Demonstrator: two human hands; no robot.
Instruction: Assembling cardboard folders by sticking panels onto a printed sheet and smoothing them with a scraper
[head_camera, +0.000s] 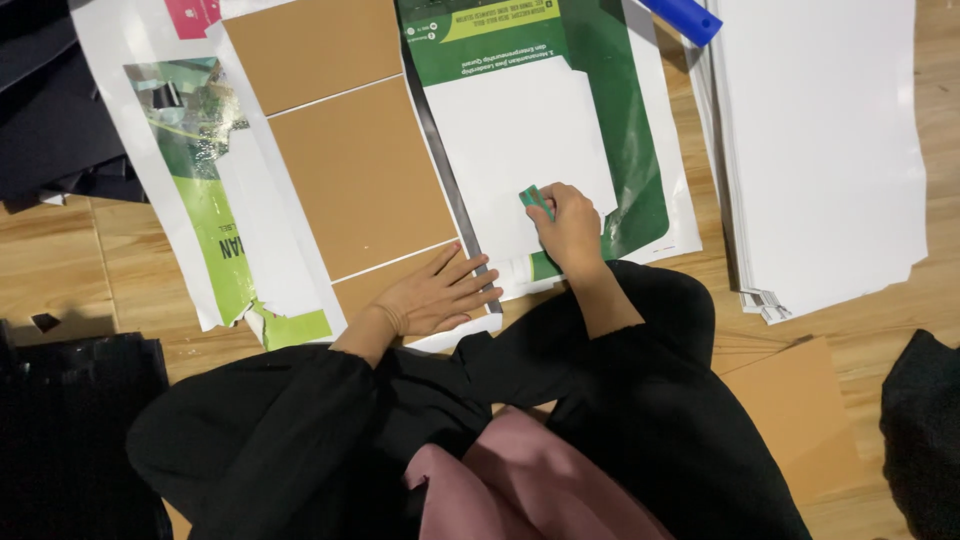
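Left hand (437, 293) flat on brown cardboard (362, 177) — right hand (568, 225) gripping green scraper (536, 199).

My left hand (432, 296) and my right hand (570, 226) are bare, with no rings, watch or gloves on them. I wear a loose black top with long, wide sleeves (640, 330) that bunch in soft folds and end at the forearms. Below them, at my lap, a dusty pink cloth (520, 480) shows in smooth folds.
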